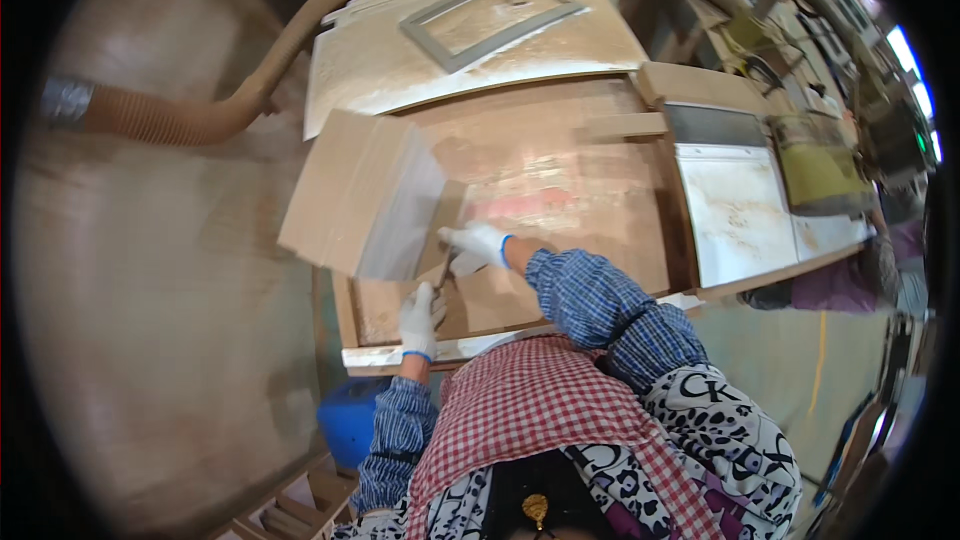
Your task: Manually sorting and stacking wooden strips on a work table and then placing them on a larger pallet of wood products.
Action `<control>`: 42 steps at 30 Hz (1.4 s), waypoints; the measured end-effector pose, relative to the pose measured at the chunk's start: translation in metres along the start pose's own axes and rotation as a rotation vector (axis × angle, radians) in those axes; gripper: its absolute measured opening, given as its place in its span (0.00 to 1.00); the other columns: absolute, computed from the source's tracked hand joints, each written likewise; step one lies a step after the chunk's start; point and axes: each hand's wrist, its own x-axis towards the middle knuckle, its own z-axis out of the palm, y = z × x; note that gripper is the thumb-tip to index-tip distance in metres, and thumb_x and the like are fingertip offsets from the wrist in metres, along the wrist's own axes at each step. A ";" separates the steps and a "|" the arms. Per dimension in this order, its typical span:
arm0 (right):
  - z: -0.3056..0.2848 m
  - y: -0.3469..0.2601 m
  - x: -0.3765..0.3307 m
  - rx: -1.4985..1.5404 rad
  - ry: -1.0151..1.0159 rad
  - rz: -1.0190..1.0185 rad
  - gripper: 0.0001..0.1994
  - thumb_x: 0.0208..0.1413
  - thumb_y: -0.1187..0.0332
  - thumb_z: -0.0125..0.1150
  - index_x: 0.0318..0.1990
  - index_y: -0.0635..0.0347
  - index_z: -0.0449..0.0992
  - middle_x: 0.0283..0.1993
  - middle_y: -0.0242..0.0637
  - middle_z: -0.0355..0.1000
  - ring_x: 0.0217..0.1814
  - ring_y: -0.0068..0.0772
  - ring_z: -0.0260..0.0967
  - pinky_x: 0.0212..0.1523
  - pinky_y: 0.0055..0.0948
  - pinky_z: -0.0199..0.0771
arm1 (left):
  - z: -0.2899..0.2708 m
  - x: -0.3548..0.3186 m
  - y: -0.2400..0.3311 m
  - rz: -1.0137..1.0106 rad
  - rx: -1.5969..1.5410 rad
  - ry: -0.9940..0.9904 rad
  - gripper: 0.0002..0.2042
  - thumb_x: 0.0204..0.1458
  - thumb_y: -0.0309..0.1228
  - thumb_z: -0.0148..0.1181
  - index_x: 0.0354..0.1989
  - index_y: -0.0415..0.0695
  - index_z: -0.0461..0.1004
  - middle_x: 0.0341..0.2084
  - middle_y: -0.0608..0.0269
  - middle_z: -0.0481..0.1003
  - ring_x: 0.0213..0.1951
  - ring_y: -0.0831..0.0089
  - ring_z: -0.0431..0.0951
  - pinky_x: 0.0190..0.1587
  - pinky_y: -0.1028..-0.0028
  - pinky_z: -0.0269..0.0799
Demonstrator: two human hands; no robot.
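My left hand, in a white glove with a blue cuff, is closed near the front left of a shallow wooden bench tray. It grips the lower end of a thin brown strip. Farther right, my right hand, gloved the same way, has its fingers closed at the strip's upper end. Motion blurs the fingertips and the strip's exact shape. Just left of both hands stands a tilted stack of cut boards, brown on one face and pale on the other.
Behind the tray, a dusty pale board carries a grey rectangular frame. A ribbed hose curves around the back left. To the right is a machine with a white table. A blue container sits below the front left edge.
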 end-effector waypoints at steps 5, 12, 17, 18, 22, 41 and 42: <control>-0.027 0.055 -0.030 0.120 0.048 -0.092 0.24 0.59 0.50 0.56 0.52 0.62 0.73 0.46 0.50 0.76 0.44 0.48 0.76 0.43 0.40 0.76 | 0.008 -0.022 -0.016 0.215 0.100 0.023 0.16 0.64 0.40 0.53 0.35 0.37 0.73 0.22 0.68 0.71 0.22 0.81 0.69 0.24 0.80 0.65; -0.125 0.074 -0.105 -0.741 0.672 -0.388 0.21 0.58 0.61 0.53 0.58 0.57 0.69 0.53 0.48 0.72 0.53 0.51 0.71 0.54 0.42 0.70 | 0.022 -0.043 -0.047 0.560 0.753 0.101 0.14 0.59 0.38 0.59 0.34 0.36 0.76 0.25 0.56 0.77 0.28 0.67 0.76 0.35 0.68 0.72; -0.215 0.102 -0.092 -1.351 0.992 -0.600 0.25 0.51 0.69 0.56 0.59 0.54 0.67 0.54 0.44 0.71 0.55 0.50 0.69 0.56 0.46 0.67 | 0.031 -0.044 -0.052 0.636 0.951 0.129 0.15 0.58 0.42 0.58 0.34 0.41 0.77 0.29 0.49 0.78 0.33 0.52 0.79 0.39 0.61 0.72; -0.228 0.113 -0.089 -1.401 1.015 -0.504 0.23 0.49 0.69 0.56 0.57 0.54 0.68 0.53 0.43 0.71 0.54 0.48 0.69 0.54 0.47 0.67 | 0.032 -0.045 -0.051 0.636 0.956 0.136 0.15 0.58 0.42 0.58 0.34 0.41 0.77 0.29 0.49 0.78 0.33 0.52 0.79 0.39 0.61 0.72; -0.255 0.117 -0.082 -1.424 0.825 -0.326 0.18 0.48 0.70 0.56 0.49 0.55 0.71 0.47 0.40 0.73 0.52 0.44 0.69 0.51 0.49 0.66 | 0.039 -0.046 -0.050 0.616 0.984 0.145 0.14 0.57 0.41 0.59 0.34 0.40 0.78 0.30 0.49 0.78 0.34 0.53 0.79 0.40 0.61 0.72; -0.198 0.089 -0.104 -0.969 0.798 -0.571 0.18 0.53 0.69 0.55 0.52 0.59 0.71 0.51 0.49 0.72 0.53 0.52 0.70 0.53 0.46 0.70 | 0.135 -0.023 -0.028 1.281 1.363 -0.644 0.15 0.50 0.32 0.61 0.47 0.49 0.72 0.32 0.59 0.72 0.37 0.56 0.73 0.40 0.58 0.66; -0.219 0.091 -0.089 -1.035 0.893 -0.552 0.18 0.52 0.70 0.54 0.53 0.59 0.71 0.51 0.49 0.72 0.53 0.52 0.70 0.54 0.46 0.70 | 0.138 -0.026 -0.026 1.270 1.357 -0.650 0.15 0.50 0.32 0.61 0.46 0.49 0.72 0.31 0.59 0.72 0.36 0.56 0.73 0.39 0.58 0.66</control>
